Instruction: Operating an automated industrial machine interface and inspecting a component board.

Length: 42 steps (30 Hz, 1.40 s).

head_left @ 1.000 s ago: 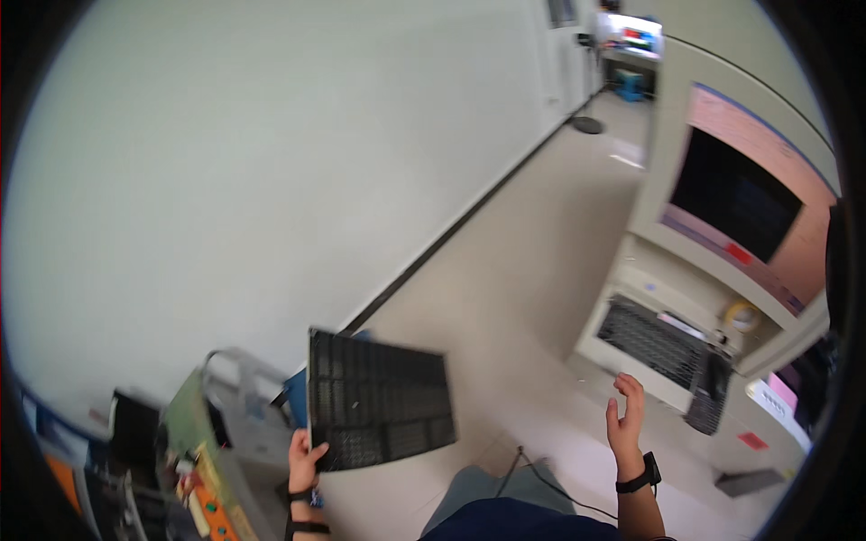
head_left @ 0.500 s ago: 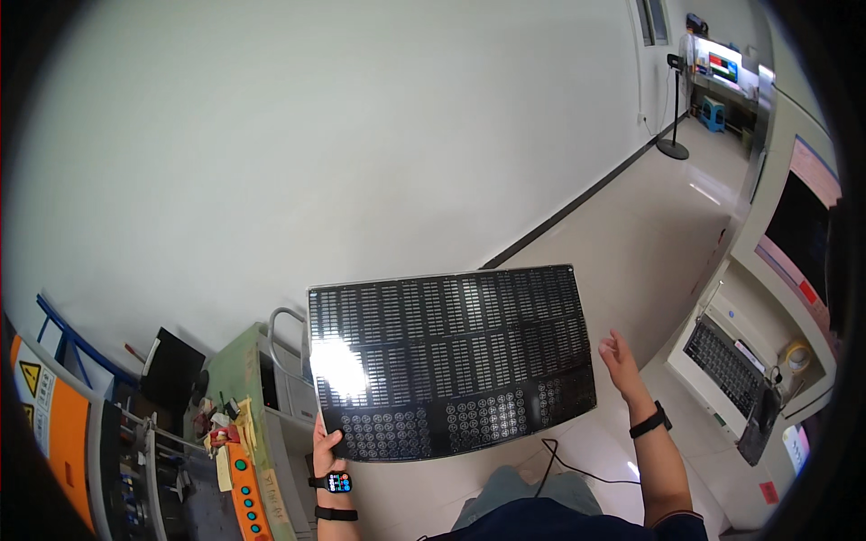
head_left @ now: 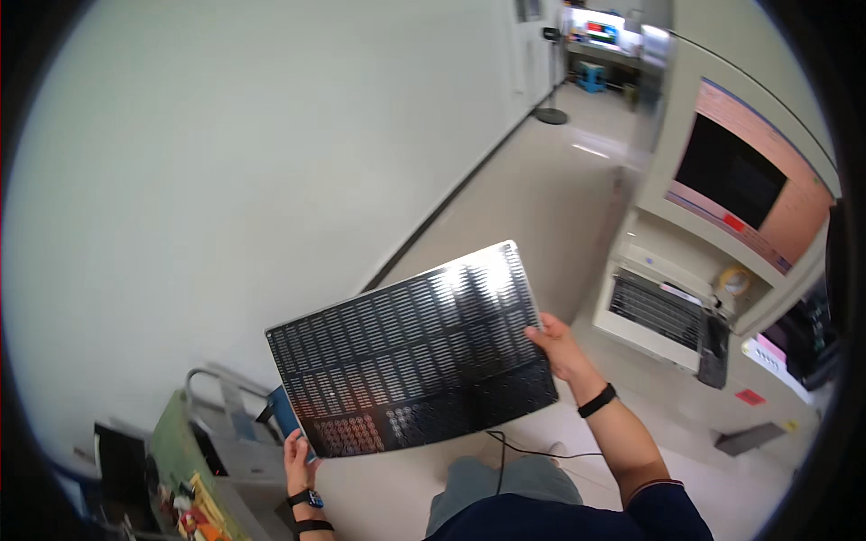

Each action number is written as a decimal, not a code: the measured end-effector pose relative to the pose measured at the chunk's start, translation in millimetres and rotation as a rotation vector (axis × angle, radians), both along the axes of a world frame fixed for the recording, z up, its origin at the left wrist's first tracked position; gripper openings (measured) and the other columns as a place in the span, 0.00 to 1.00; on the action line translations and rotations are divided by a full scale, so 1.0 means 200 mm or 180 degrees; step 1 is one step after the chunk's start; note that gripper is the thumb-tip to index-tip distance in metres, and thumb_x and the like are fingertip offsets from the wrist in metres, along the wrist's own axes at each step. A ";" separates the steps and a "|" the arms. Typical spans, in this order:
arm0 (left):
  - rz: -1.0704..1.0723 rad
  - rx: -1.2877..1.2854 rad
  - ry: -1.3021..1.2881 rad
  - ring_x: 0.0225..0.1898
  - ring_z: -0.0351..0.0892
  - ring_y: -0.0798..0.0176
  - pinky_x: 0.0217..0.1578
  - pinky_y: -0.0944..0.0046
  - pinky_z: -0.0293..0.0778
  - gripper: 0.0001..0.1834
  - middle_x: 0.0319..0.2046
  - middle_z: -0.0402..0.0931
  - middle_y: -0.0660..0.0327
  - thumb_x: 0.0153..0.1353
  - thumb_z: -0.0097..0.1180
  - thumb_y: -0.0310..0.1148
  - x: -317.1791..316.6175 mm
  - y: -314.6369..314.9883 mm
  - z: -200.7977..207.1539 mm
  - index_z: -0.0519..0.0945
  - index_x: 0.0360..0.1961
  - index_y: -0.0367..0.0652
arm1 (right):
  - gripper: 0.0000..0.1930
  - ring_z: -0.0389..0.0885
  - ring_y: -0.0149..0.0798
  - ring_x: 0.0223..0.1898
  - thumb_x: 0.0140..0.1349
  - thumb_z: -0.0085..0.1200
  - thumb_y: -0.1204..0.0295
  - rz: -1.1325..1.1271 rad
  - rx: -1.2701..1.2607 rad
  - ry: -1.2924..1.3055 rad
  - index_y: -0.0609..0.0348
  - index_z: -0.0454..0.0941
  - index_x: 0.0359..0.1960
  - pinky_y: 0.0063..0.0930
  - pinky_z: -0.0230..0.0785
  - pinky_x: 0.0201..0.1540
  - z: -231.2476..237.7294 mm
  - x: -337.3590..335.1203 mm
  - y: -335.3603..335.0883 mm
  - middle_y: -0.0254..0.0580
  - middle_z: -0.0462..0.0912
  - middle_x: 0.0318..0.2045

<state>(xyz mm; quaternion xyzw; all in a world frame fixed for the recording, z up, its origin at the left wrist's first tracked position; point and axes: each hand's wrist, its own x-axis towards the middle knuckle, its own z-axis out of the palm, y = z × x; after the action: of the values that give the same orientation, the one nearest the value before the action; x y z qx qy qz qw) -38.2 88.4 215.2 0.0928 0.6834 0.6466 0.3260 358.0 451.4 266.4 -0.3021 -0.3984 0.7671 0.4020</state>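
Observation:
A large dark panel (head_left: pixel 424 361), which looks like a circuit-board panel, is tilted in front of me with its right side higher. Rows of small light strips and some round marks cover its face, and glare whitens the upper right corner. My right hand (head_left: pixel 561 350) grips the right edge, thumb on the face and the other fingers behind it. Close to the lower left corner is my left hand (head_left: pixel 299 462), with finger and thumb apart. Slight blur hides whether it touches the panel's edge.
At right stands a light cabinet with a screen (head_left: pixel 735 171), a keyboard (head_left: pixel 657 309) and a tape roll (head_left: pixel 733 281). A green-topped bench (head_left: pixel 171 433) and a dark monitor (head_left: pixel 121 469) are at lower left. A black cable (head_left: pixel 541 453) crosses near my legs. A white wall rises ahead.
My right hand has moved from beside the panel onto its right edge. The panel has tilted and shifted left, and my left hand's thumb has come off its face. The view has turned right.

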 end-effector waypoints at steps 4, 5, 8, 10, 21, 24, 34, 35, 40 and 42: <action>0.0314 -0.0694 0.0513 0.43 0.72 0.68 0.43 0.60 0.68 0.26 0.43 0.76 0.64 0.59 0.56 0.40 -0.12 -0.05 -0.38 0.66 0.57 0.49 | 0.14 0.77 0.30 0.32 0.61 0.55 0.67 0.0112 0.1449 -0.2272 0.62 0.74 0.45 0.28 0.69 0.36 -0.20 0.07 0.00 0.38 0.80 0.30; 0.0310 -0.0297 0.0386 0.41 0.73 0.70 0.43 0.59 0.70 0.26 0.41 0.77 0.63 0.59 0.57 0.37 -0.16 -0.09 -0.49 0.66 0.57 0.46 | 0.12 0.78 0.34 0.31 0.61 0.55 0.67 0.0063 0.1714 -0.2285 0.61 0.75 0.43 0.31 0.68 0.34 -0.24 0.08 -0.02 0.43 0.79 0.28; -0.0079 -0.0604 0.0066 0.38 0.77 0.61 0.41 0.60 0.77 0.20 0.44 0.75 0.51 0.62 0.52 0.30 0.13 0.14 -0.37 0.68 0.54 0.35 | 0.10 0.78 0.50 0.30 0.60 0.53 0.68 -0.0284 0.2172 -0.2545 0.59 0.76 0.40 0.36 0.68 0.33 -0.49 0.19 -0.12 0.52 0.78 0.29; -0.0446 -0.0949 0.0127 0.35 0.77 0.63 0.40 0.61 0.77 0.19 0.42 0.76 0.52 0.61 0.53 0.29 0.26 0.25 -0.30 0.69 0.53 0.35 | 0.09 0.78 0.52 0.32 0.61 0.52 0.68 -0.0330 0.2280 -0.3057 0.57 0.76 0.39 0.37 0.69 0.33 -0.60 0.30 -0.18 0.51 0.79 0.30; -0.1274 -0.1170 -0.0485 0.51 0.67 0.53 0.48 0.49 0.72 0.31 0.50 0.66 0.48 0.63 0.50 0.51 0.70 0.55 -0.38 0.64 0.56 0.37 | 0.10 0.80 0.42 0.34 0.64 0.49 0.65 -0.0936 0.2317 -0.2775 0.60 0.76 0.38 0.33 0.70 0.36 0.03 0.74 -0.41 0.44 0.81 0.32; -0.0950 -0.1117 -0.1356 0.64 0.53 0.47 0.58 0.42 0.62 0.32 0.65 0.51 0.49 0.63 0.49 0.46 0.88 0.56 -0.26 0.58 0.64 0.42 | 0.10 0.78 0.28 0.35 0.65 0.49 0.67 -0.0968 0.1115 -0.2404 0.61 0.75 0.37 0.26 0.69 0.36 0.14 0.86 -0.42 0.38 0.81 0.32; -0.3052 0.1792 -0.2018 0.68 0.49 0.49 0.63 0.35 0.47 0.38 0.69 0.44 0.56 0.60 0.53 0.45 1.20 0.80 0.29 0.52 0.68 0.50 | 0.12 0.78 0.30 0.44 0.67 0.46 0.71 -0.1118 -0.0180 0.0718 0.61 0.74 0.49 0.25 0.70 0.50 0.34 0.99 -0.25 0.37 0.80 0.44; -0.2804 0.1786 -0.2140 0.66 0.53 0.49 0.62 0.35 0.47 0.36 0.67 0.49 0.55 0.60 0.53 0.45 1.21 0.82 0.29 0.55 0.67 0.49 | 0.12 0.78 0.30 0.44 0.67 0.46 0.71 -0.1108 -0.0157 0.0742 0.61 0.74 0.49 0.25 0.70 0.50 0.34 1.01 -0.23 0.37 0.80 0.44; -0.2887 0.2383 -0.2318 0.61 0.62 0.50 0.61 0.34 0.51 0.24 0.57 0.67 0.51 0.61 0.52 0.46 1.34 0.94 0.34 0.71 0.55 0.43 | 0.14 0.77 0.28 0.46 0.67 0.47 0.70 -0.0730 -0.0416 0.0733 0.60 0.73 0.51 0.26 0.70 0.50 0.30 1.05 -0.15 0.34 0.80 0.45; -0.2248 0.1352 -0.2002 0.59 0.64 0.53 0.61 0.41 0.55 0.21 0.51 0.72 0.52 0.63 0.50 0.46 1.37 0.94 0.32 0.77 0.43 0.38 | 0.14 0.77 0.28 0.46 0.67 0.47 0.69 -0.0710 -0.0302 0.0516 0.60 0.73 0.50 0.25 0.70 0.49 0.32 1.08 -0.16 0.34 0.80 0.44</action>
<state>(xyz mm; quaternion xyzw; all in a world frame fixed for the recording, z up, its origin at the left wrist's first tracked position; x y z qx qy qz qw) 235.3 276.2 278.4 0.1831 0.3332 0.6182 0.6879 574.5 419.6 330.9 -0.3002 -0.2918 0.7576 0.5009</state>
